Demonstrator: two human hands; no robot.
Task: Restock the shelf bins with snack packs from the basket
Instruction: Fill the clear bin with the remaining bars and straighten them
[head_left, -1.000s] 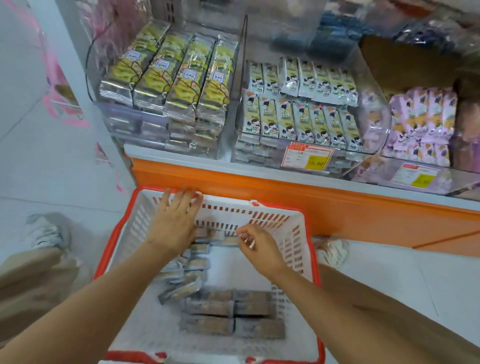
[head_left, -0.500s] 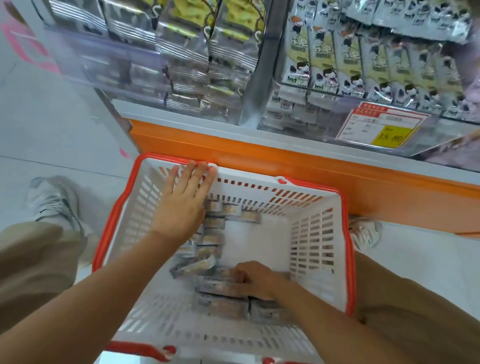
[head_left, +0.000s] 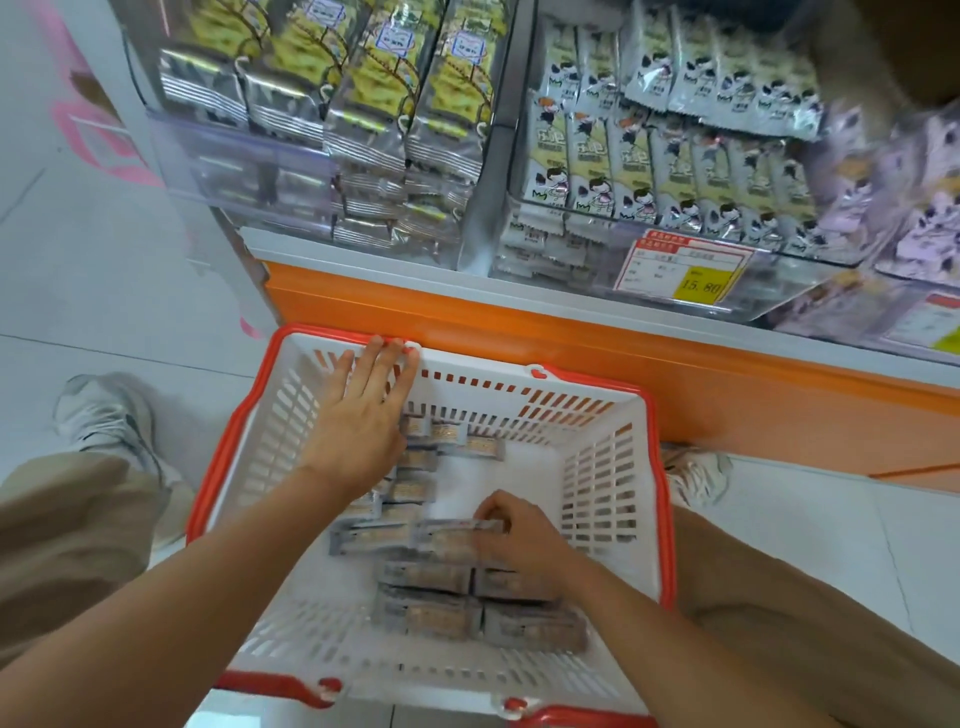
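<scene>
A white basket with a red rim (head_left: 597, 457) stands on the floor below the shelf. Several grey-brown snack packs (head_left: 431, 618) lie on its bottom. My left hand (head_left: 363, 415) rests flat, fingers straight, on the basket's far wall and rim. My right hand (head_left: 524, 535) is down inside the basket, fingers curled round the end of a long snack pack (head_left: 415, 538) lying on top of the stack. Clear shelf bins (head_left: 234, 171) above hold yellow-silver packs (head_left: 363, 104) and cartoon-printed packs (head_left: 675, 171).
An orange shelf base (head_left: 571, 353) runs behind the basket. A price tag (head_left: 685, 273) hangs on the middle bin. Purple packs (head_left: 924, 208) fill the right bin. My shoes (head_left: 98, 415) and knees flank the basket on a white tiled floor.
My right hand dropped from the far end of the basket to the near stack and took hold of a pack. The left hand stayed on the rim. The view tilted down.
</scene>
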